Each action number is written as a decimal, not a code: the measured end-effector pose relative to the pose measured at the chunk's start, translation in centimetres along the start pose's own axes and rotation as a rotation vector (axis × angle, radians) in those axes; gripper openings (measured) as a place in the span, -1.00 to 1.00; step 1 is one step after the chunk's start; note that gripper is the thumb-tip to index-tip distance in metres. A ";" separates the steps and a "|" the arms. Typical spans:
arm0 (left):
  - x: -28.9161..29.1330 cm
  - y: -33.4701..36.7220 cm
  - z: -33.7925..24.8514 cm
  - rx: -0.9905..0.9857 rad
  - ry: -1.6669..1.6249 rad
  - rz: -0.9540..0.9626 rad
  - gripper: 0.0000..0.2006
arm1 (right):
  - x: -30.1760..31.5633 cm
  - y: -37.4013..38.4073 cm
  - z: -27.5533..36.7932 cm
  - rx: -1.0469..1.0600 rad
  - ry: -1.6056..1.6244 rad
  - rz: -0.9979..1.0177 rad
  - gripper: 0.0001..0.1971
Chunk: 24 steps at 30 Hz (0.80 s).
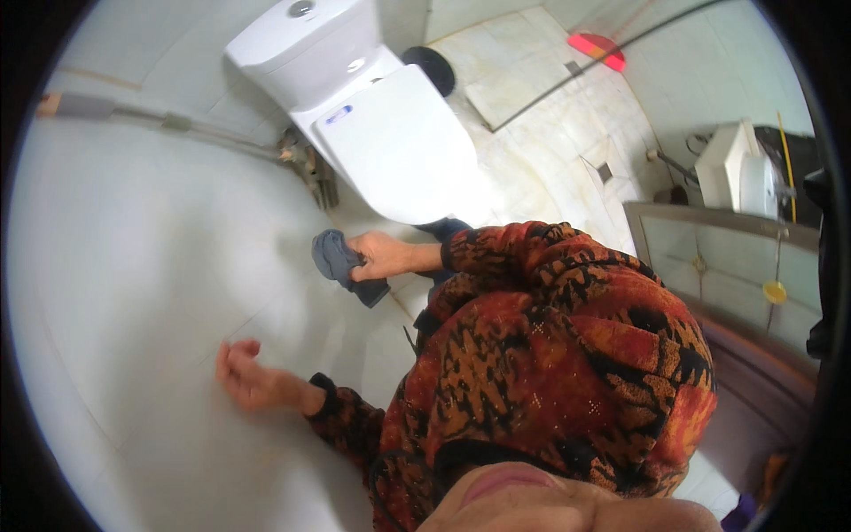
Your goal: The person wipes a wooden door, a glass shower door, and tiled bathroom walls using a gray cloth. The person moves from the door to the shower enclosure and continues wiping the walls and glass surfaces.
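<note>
One grey cloth (341, 263), gripped in right hand (377, 255); left hand (244, 377) loosely open, empty. One toilet (372, 115), base hidden.

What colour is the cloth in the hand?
Dark grey. The cloth is gripped in the right hand beside the white toilet; the head view shows it.

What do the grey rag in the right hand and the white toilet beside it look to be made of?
The crumpled grey rag, gripped in the right hand, looks like soft woven or microfibre cloth: matte and folded. The white toilet looks like glazed ceramic, smooth with glossy highlights; its closed lid may be plastic, which cannot be told here.
</note>
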<state>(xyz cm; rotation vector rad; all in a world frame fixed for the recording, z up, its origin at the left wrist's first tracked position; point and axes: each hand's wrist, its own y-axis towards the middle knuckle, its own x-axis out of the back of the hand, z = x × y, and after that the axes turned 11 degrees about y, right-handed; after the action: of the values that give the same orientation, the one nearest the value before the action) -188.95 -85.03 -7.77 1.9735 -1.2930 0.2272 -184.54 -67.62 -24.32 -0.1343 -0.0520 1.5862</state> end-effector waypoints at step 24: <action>-20.4 -14.3 -4.6 0.776 -0.764 1.163 -0.61 | 12.7 -8.9 1.5 0.000 -0.047 -0.523 -0.66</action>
<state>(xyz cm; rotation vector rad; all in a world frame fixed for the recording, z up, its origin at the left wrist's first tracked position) -185.43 -64.43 -22.10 1.6135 -3.1523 0.6264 -176.03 -54.65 -22.48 -0.0747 -0.1146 1.0668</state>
